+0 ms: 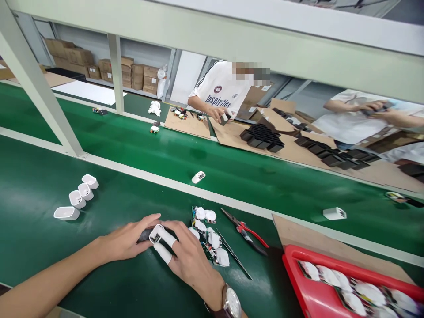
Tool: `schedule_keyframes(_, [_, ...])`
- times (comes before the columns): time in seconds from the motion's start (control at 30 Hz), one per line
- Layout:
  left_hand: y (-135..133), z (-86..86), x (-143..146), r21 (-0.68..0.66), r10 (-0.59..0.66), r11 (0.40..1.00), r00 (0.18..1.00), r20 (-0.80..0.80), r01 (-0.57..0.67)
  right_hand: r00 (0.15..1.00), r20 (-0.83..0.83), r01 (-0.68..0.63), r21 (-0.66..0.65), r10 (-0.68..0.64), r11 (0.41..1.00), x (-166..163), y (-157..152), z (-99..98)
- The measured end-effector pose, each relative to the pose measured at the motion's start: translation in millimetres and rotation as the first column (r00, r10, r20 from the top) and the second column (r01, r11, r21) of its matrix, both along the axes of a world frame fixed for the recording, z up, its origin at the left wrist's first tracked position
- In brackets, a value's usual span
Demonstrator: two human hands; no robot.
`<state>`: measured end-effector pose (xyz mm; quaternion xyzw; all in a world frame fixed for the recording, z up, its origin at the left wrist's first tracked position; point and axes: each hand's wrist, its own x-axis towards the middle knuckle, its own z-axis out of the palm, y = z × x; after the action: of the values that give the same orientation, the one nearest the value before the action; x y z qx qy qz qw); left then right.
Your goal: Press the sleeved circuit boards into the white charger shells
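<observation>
Both my hands meet low in the middle on the green table. My left hand is curled round a dark object that lies on the mat. My right hand, with white finger cots and a wristwatch, pinches a small white charger shell against that dark object. Just right of my hands lies a cluster of small circuit boards with white parts. Several empty white shells stand to the left.
Red-handled pliers and thin tweezers lie right of the boards. A red tray with more boards sits on cardboard at lower right. White shells ride the conveyor belt. Two people work across it among black trays.
</observation>
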<state>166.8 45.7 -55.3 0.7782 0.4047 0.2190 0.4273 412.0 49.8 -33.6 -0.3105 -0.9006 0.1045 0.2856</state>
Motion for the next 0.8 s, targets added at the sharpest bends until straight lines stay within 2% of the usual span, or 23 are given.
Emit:
schedule_keyframes(0.07, [-2.4, -0.5, 2.3, -0.045, -0.012, 0.999, 1.0, 0.013, 0.013, 1.0, -0.006, -0.004, -0.044, 0.004, 0.999, -0.8, 0.9, -0.6])
schedule_keyframes(0.13, [-4.2, -1.9, 4.4, -0.023, 0.007, 1.0, 1.0, 0.014, -0.007, 1.0, -0.005, -0.008, -0.092, 0.008, 0.996, -0.1, 1.6, -3.6])
schedule_keyframes(0.23, [-4.8, -3.8, 5.6, 0.1, 0.043, 0.994, 0.999, 0.006, -0.043, 1.0, 0.008, -0.006, -0.132, 0.007, 0.991, 2.2, 1.7, -9.3])
schedule_keyframes(0.37, [-1.4, -3.0, 4.1, 0.302, -0.023, 0.953, 1.0, -0.016, 0.026, 0.997, 0.07, -0.013, -0.137, 0.023, 0.991, 5.5, 2.6, -12.1])
schedule_keyframes(0.5, [-0.7, -1.9, 3.1, 0.475, -0.049, 0.879, 0.999, -0.012, 0.049, 0.997, 0.049, 0.078, -0.377, -0.065, 0.923, 15.0, 4.0, -5.6])
schedule_keyframes(0.57, [-2.1, -1.9, 3.6, 0.535, -0.014, 0.845, 1.0, -0.008, 0.016, 0.991, 0.01, 0.124, -0.419, -0.132, 0.9, 21.6, 4.7, 0.6])
schedule_keyframes(0.6, [-2.7, -1.6, 4.2, 0.548, 0.002, 0.837, 1.0, -0.006, 0.002, 0.989, -0.001, 0.138, -0.4, -0.151, 0.906, 24.5, 5.2, 3.9])
schedule_keyframes(0.63, [-2.7, -1.0, 5.1, 0.541, 0.011, 0.841, 1.0, -0.002, -0.008, 0.987, -0.005, 0.147, -0.361, -0.16, 0.921, 26.9, 5.8, 6.9])
schedule_keyframes(0.7, [-0.6, 1.5, 7.4, 0.445, 0.023, 0.895, 0.999, 0.037, -0.037, 0.988, -0.004, 0.146, -0.255, -0.152, 0.956, 30.2, 8.1, 11.7])
schedule_keyframes(0.77, [4.8, 5.4, 9.8, 0.208, 0.104, 0.969, 0.982, 0.157, -0.135, 0.989, -0.014, 0.144, -0.124, -0.147, 0.982, 33.2, 12.2, 14.7])
schedule_keyframes(0.8, [8.7, 7.7, 10.7, 0.04, 0.184, 0.98, 0.957, 0.223, -0.197, 0.987, -0.016, 0.16, -0.057, -0.161, 0.985, 35.5, 15.0, 16.0])
